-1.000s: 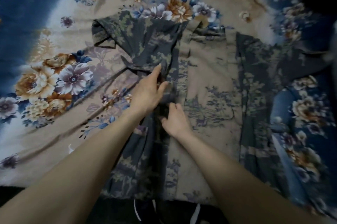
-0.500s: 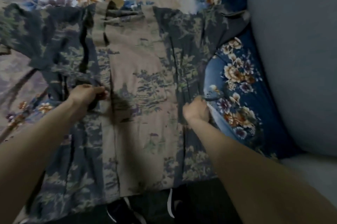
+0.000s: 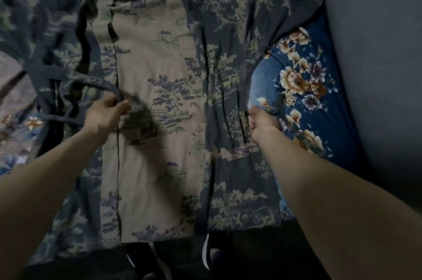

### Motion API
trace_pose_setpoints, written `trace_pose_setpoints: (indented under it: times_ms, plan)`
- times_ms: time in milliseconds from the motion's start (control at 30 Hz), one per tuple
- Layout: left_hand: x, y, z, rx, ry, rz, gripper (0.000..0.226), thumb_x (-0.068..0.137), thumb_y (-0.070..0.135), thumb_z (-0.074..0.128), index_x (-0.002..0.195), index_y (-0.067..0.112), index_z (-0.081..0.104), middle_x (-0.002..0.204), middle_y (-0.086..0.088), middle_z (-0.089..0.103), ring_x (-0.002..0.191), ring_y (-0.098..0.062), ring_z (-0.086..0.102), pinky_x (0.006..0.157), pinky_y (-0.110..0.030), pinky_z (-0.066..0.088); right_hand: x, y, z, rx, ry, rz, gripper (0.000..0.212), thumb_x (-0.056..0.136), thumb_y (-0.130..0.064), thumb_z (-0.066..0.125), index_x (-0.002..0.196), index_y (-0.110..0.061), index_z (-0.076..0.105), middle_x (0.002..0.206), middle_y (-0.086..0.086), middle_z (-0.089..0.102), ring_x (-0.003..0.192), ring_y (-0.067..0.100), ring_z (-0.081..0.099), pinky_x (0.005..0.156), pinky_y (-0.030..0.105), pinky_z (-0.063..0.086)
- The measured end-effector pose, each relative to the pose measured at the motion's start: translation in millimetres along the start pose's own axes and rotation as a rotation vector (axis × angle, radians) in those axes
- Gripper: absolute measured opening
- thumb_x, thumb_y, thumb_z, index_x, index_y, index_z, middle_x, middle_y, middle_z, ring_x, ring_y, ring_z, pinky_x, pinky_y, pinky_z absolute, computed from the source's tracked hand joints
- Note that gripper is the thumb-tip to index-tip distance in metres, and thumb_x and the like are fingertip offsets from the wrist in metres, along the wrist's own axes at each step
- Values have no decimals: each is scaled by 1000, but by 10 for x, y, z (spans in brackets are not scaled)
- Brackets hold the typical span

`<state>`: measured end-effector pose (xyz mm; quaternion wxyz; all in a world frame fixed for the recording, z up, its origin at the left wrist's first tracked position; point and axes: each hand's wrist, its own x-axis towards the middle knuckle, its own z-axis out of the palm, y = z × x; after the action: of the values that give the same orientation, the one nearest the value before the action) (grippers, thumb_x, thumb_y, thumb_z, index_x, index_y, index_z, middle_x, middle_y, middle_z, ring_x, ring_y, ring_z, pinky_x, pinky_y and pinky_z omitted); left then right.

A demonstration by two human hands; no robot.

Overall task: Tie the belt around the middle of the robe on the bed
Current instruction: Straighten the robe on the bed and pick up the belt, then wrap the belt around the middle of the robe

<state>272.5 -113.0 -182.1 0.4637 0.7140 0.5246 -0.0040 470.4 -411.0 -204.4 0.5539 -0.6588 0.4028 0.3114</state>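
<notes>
A robe with a beige middle panel and dark patterned sides lies flat on the bed, collar away from me. Its dark belt runs across the robe's left side at waist height. My left hand is shut on the belt's left end, which blurs to the right of the fingers over the beige panel. My right hand is closed at the robe's right edge, pinching a short dark strip of the belt that sticks up against the blue sheet.
A floral bedsheet in blue, beige and orange covers the bed. A large grey cushion or pillow fills the right side. At the bottom, past the bed's edge, are dark shoes with white stripes.
Both hands were together at the robe's left side, then moved apart. My left hand has pulled the belt end rightwards over the beige panel; my right hand went to the robe's right edge.
</notes>
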Motion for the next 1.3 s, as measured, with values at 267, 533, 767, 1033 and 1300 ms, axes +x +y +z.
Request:
trace_pose_setpoints:
  times_ms: [267, 533, 767, 1033, 1300]
  plan:
    - [-135, 9, 21, -34, -27, -13, 11, 90, 30, 59, 100, 25, 61, 92, -5, 73, 79, -22, 70, 69, -29, 50, -9, -123, 140, -29, -72, -23, 42, 90, -24, 63, 129, -12, 55, 123, 4, 59, 93, 22, 61, 83, 36, 54]
    - [-193, -32, 57, 150, -151, 49, 14, 85, 25, 64, 95, 17, 69, 96, -10, 72, 95, -27, 67, 78, -36, 50, 38, -123, 255, -38, -90, -18, 17, 91, -32, 62, 84, -16, 58, 75, -5, 52, 51, 6, 39, 35, 16, 32]
    - [-205, 3, 115, 61, -198, 78, 25, 81, 29, 61, 105, 22, 65, 101, -11, 72, 95, -29, 68, 90, -48, 54, -64, -127, 320, -57, 129, -408, 21, 97, -31, 48, 98, -14, 61, 80, 0, 60, 72, 19, 55, 73, 29, 41]
    - [-252, 119, 69, 157, -177, 103, 20, 86, 30, 62, 104, 26, 69, 94, 7, 70, 94, -13, 64, 77, -24, 43, -554, -232, 733, -478, 81, -811, 33, 96, -50, 35, 108, -23, 51, 105, 13, 69, 97, 32, 61, 86, 43, 43]
    - [-316, 305, -89, -20, -164, 95, 14, 92, 25, 58, 92, 13, 64, 89, -3, 73, 76, -8, 67, 63, -15, 48, -1143, -155, 1236, -792, -156, -1126, 43, 99, -35, 44, 138, -15, 46, 135, 12, 58, 123, 32, 53, 95, 39, 42]
